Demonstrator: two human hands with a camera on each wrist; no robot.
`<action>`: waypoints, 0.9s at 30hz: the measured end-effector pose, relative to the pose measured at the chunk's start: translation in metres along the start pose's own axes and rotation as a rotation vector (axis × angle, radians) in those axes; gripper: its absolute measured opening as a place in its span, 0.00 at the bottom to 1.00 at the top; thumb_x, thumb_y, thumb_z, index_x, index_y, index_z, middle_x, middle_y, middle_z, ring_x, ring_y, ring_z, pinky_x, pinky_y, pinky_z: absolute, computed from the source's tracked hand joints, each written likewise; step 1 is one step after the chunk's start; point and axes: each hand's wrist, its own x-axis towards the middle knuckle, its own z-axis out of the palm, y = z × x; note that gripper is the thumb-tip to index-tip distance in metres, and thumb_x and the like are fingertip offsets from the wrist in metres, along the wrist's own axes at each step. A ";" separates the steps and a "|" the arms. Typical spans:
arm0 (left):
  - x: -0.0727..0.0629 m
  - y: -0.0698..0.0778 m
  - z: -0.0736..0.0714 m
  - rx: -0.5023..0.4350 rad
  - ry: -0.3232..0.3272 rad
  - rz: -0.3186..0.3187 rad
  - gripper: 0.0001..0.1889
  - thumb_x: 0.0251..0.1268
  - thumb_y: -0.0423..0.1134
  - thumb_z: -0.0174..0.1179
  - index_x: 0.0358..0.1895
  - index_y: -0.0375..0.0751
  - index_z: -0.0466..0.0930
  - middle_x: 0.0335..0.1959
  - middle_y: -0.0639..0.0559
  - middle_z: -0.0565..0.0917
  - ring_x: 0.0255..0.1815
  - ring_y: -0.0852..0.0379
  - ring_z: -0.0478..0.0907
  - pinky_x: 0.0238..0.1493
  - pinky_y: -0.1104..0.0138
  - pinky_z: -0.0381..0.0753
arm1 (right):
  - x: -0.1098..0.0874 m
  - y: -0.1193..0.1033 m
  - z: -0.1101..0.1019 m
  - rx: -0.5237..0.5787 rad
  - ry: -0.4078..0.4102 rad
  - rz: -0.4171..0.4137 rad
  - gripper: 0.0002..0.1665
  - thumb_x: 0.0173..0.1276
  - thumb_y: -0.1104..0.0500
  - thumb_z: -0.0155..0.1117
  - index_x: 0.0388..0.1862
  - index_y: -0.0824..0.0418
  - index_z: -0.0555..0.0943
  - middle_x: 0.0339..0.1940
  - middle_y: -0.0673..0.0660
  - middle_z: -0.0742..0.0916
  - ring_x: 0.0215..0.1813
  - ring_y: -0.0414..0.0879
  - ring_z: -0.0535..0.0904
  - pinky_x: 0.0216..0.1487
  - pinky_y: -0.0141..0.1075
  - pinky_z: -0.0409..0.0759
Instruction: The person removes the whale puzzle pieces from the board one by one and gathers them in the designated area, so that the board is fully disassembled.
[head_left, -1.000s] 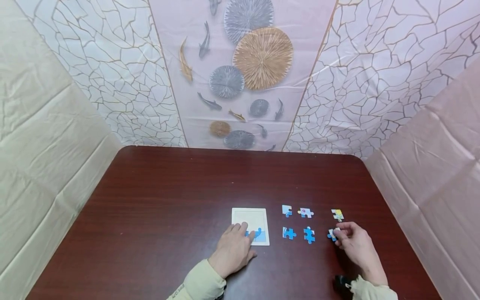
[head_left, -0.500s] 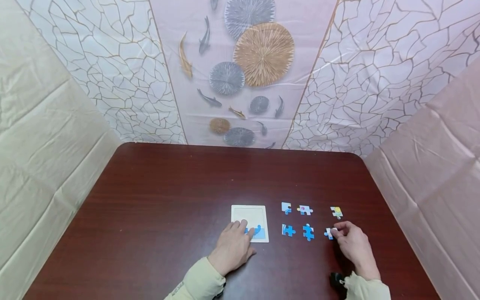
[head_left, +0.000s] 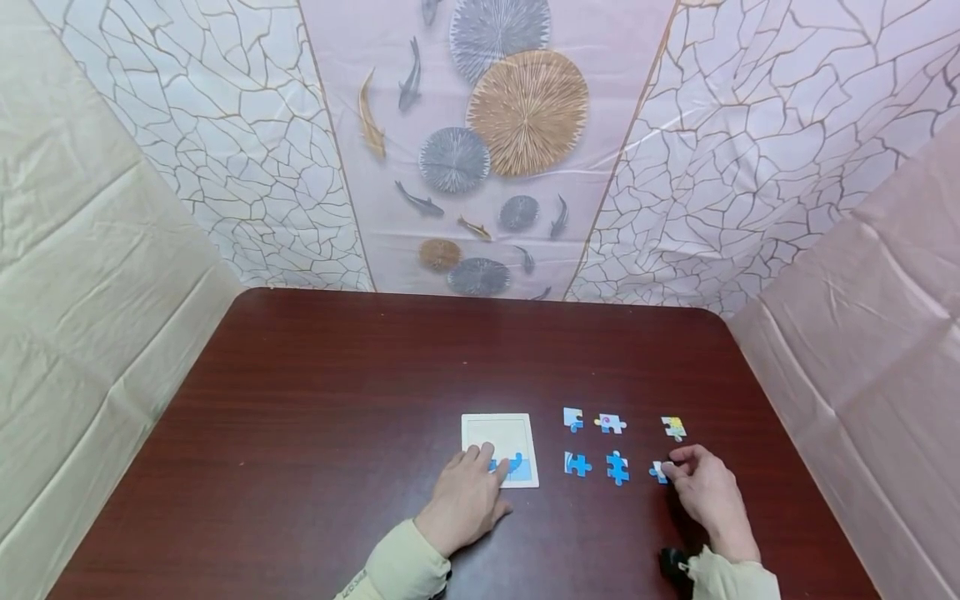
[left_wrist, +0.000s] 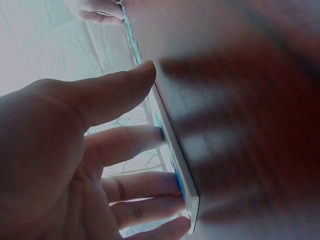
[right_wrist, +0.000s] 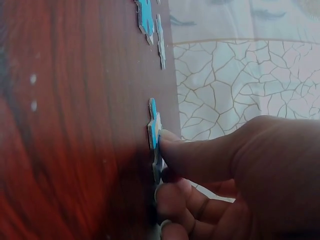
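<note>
My left hand (head_left: pixel 465 504) lies over the near left part of a white puzzle tray (head_left: pixel 510 429), fingers extended onto it. In the left wrist view its fingertips touch the tray's edge (left_wrist: pixel 178 150), with the thumb apart. Blue pieces (head_left: pixel 519 472) cover the tray's lower part, partly hidden by the fingers. Out to the right, my right hand (head_left: pixel 708 492) pinches a blue and white puzzle piece (head_left: pixel 657 472) low at the table. The right wrist view has the thumb on this piece (right_wrist: pixel 153 122) and the other fingers curled behind it.
Between tray and right hand lie loose puzzle pieces: two blue ones (head_left: pixel 577 465) nearer me, and two lighter ones (head_left: pixel 611 423) behind. A yellow-patterned piece (head_left: pixel 673 427) is just beyond the right hand. Patterned cloth (head_left: pixel 480 167) hangs past the table's far edge.
My right hand has shifted slightly left with the puzzle piece, more of which now shows. The left hand stays on the tray.
</note>
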 end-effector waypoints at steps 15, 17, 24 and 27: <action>0.001 -0.002 0.005 -0.048 0.003 -0.024 0.27 0.57 0.58 0.64 0.57 0.48 0.80 0.43 0.49 0.76 0.44 0.52 0.75 0.47 0.61 0.77 | -0.004 -0.049 0.009 0.073 0.063 -0.124 0.09 0.69 0.56 0.62 0.42 0.61 0.79 0.26 0.53 0.80 0.27 0.45 0.74 0.30 0.38 0.71; 0.001 -0.003 0.004 -0.064 0.023 -0.032 0.27 0.57 0.57 0.65 0.56 0.45 0.81 0.43 0.49 0.77 0.43 0.52 0.76 0.44 0.62 0.79 | -0.005 -0.064 0.015 0.078 0.054 -0.183 0.08 0.69 0.57 0.63 0.42 0.60 0.79 0.26 0.53 0.80 0.26 0.45 0.74 0.30 0.38 0.72; 0.001 -0.014 0.005 -0.225 0.070 -0.067 0.21 0.49 0.42 0.72 0.47 0.39 0.81 0.34 0.52 0.74 0.32 0.56 0.76 0.26 0.65 0.77 | -0.018 -0.120 0.049 0.090 0.004 -0.397 0.05 0.65 0.61 0.67 0.39 0.57 0.81 0.27 0.47 0.80 0.27 0.41 0.73 0.32 0.37 0.73; 0.001 -0.018 0.007 -0.297 0.069 -0.087 0.21 0.42 0.35 0.75 0.42 0.40 0.78 0.34 0.52 0.68 0.23 0.58 0.72 0.21 0.67 0.73 | -0.026 -0.143 0.067 0.060 -0.044 -0.498 0.06 0.63 0.61 0.68 0.38 0.55 0.81 0.29 0.45 0.79 0.29 0.39 0.73 0.33 0.36 0.74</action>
